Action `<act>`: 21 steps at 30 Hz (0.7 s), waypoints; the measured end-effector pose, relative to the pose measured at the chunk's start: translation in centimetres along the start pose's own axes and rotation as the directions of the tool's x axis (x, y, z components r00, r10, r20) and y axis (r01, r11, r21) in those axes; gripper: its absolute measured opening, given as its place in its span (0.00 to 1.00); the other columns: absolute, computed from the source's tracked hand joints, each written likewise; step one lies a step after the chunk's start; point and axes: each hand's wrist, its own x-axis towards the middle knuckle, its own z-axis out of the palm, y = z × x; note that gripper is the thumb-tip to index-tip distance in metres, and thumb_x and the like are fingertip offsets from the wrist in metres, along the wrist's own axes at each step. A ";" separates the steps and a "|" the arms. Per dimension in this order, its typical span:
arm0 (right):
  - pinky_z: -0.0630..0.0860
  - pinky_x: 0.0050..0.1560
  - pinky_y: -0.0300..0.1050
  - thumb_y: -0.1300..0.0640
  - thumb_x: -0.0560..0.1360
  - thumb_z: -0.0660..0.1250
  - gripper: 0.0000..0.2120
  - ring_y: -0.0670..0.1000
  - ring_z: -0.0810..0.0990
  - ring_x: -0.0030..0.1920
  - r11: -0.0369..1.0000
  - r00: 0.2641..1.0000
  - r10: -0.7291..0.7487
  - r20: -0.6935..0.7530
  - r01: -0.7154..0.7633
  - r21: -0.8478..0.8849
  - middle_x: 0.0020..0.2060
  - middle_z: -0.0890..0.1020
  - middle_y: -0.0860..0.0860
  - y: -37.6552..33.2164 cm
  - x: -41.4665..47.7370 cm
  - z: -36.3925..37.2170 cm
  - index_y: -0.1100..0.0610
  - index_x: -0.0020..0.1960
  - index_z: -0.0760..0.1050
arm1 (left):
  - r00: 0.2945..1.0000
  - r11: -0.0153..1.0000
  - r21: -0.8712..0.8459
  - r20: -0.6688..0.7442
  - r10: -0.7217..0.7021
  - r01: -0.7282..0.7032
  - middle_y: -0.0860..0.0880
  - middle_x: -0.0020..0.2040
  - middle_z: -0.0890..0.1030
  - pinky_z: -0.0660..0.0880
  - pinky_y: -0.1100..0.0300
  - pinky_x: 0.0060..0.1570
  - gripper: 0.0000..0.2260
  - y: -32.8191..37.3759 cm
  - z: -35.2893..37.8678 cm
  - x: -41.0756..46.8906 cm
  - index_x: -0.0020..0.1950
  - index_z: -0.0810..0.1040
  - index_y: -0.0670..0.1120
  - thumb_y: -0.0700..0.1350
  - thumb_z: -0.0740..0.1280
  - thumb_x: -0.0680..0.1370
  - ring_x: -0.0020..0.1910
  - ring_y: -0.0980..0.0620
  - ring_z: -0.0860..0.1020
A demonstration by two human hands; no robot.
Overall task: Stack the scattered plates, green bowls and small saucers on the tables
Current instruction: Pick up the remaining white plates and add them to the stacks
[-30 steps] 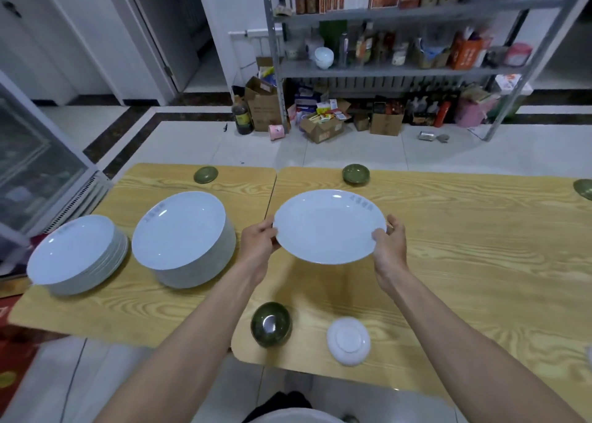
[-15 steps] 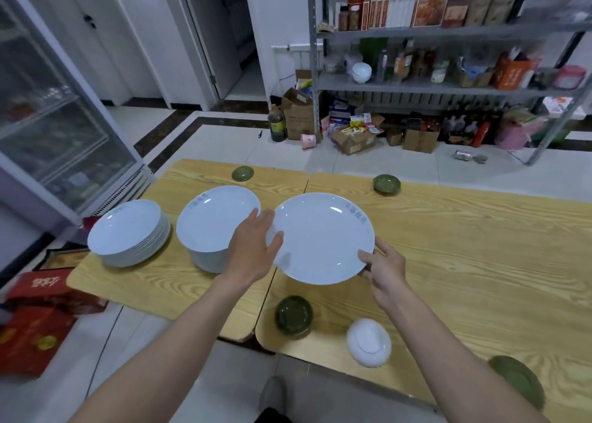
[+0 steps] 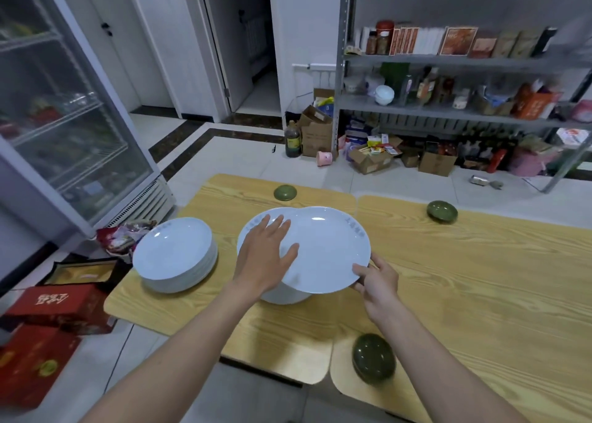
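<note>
Head view, left to right: a glass-door fridge [image 3: 64,109] stands at the far left, with red boxes [image 3: 48,307] on the floor below it. On the left table [image 3: 198,310] a low stack [image 3: 174,253] of white plates sits near the left end, and just to its right stands a tall stack [image 3: 282,297], with a green bowl [image 3: 285,192] upside down near the far edge behind it. The left hand [image 3: 266,256] is spread flat, palm down, fingers straight and apart; it lies across the left edge of a single plate [image 3: 326,249], its fingertips reaching over the top of the tall stack and its thumb resting on the plate's face. This plate overlaps the tall stack, offset to the right so that its right half hangs out past the stack, above the seam between the two tables; whether it rests on the stack cannot be told. The right hand [image 3: 378,281] pinches the plate's near right rim, thumb on top and fingers curled beneath. On the right table [image 3: 480,278] a near bowl [image 3: 373,362] lies upside down by the front edge, and a far bowl [image 3: 442,211] sits toward the back. Metal shelves [image 3: 448,112] with boxes and bottles stand behind.
</note>
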 end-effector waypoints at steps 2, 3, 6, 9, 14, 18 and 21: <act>0.81 0.52 0.57 0.77 0.73 0.64 0.29 0.59 0.82 0.49 1.000 1.000 -0.002 -0.028 0.002 0.004 0.49 0.83 0.56 1.3 0.2 2.0 0.61 0.72 0.69 | 1.000 1.000 0.003 0.006 0.019 -0.019 0.51 0.78 0.61 0.51 0.56 0.75 0.25 -2.0 -0.4 0.5 0.78 0.63 0.49 0.57 0.58 0.82 0.79 0.51 0.52; 0.80 0.54 0.60 0.77 0.73 0.64 0.29 0.60 0.82 0.50 1.000 0.999 -0.004 -0.043 0.004 -0.001 0.48 0.83 0.55 1.8 0.1 2.9 0.61 0.72 0.69 | 1.000 1.000 -0.002 0.005 0.024 -0.024 0.51 0.78 0.62 0.51 0.55 0.75 0.25 -2.9 -0.6 0.7 0.77 0.63 0.49 0.57 0.58 0.82 0.79 0.51 0.53; 0.76 0.59 0.66 0.77 0.74 0.63 0.28 0.63 0.82 0.56 1.000 0.996 -0.008 -0.086 0.006 -0.013 0.45 0.83 0.52 3.0 0.0 4.9 0.61 0.72 0.69 | 0.999 0.999 -0.016 0.008 0.034 -0.034 0.51 0.78 0.63 0.53 0.55 0.75 0.24 -4.9 -0.9 1.1 0.77 0.65 0.49 0.56 0.59 0.82 0.79 0.51 0.53; 0.76 0.59 0.65 0.77 0.74 0.62 0.27 0.61 0.82 0.51 1.000 0.994 -0.016 -0.110 0.013 -0.021 0.42 0.82 0.51 3.7 -0.1 6.2 0.61 0.70 0.71 | 0.999 0.999 -0.036 0.014 0.039 -0.038 0.52 0.78 0.62 0.52 0.56 0.75 0.24 -6.1 -1.2 1.3 0.76 0.65 0.49 0.55 0.59 0.82 0.79 0.51 0.53; 0.81 0.52 0.57 0.76 0.74 0.62 0.27 0.60 0.82 0.52 0.998 0.991 -0.014 -0.136 0.005 -0.063 0.45 0.81 0.50 4.3 0.3 7.5 0.59 0.70 0.71 | 0.999 0.999 -0.043 0.026 0.033 -0.032 0.53 0.78 0.62 0.51 0.57 0.75 0.25 -7.2 -1.2 1.8 0.77 0.65 0.49 0.56 0.59 0.82 0.79 0.52 0.52; 0.81 0.48 0.51 0.74 0.75 0.63 0.23 0.57 0.83 0.49 0.990 0.989 -0.053 -0.137 0.034 -0.134 0.46 0.82 0.51 4.6 1.2 8.2 0.50 0.60 0.75 | 0.999 0.999 -0.021 0.028 0.038 -0.038 0.52 0.78 0.62 0.51 0.57 0.75 0.25 -7.7 -1.1 2.3 0.77 0.64 0.49 0.56 0.59 0.82 0.79 0.52 0.52; 0.77 0.40 0.46 0.70 0.72 0.61 0.18 0.52 0.79 0.39 0.935 0.973 -0.155 -0.174 0.088 -0.342 0.40 0.82 0.50 4.8 1.9 8.5 0.52 0.51 0.81 | 0.998 0.999 -0.005 0.035 0.046 -0.046 0.52 0.78 0.62 0.52 0.56 0.75 0.25 -7.9 -0.8 2.9 0.77 0.64 0.49 0.56 0.59 0.82 0.79 0.52 0.52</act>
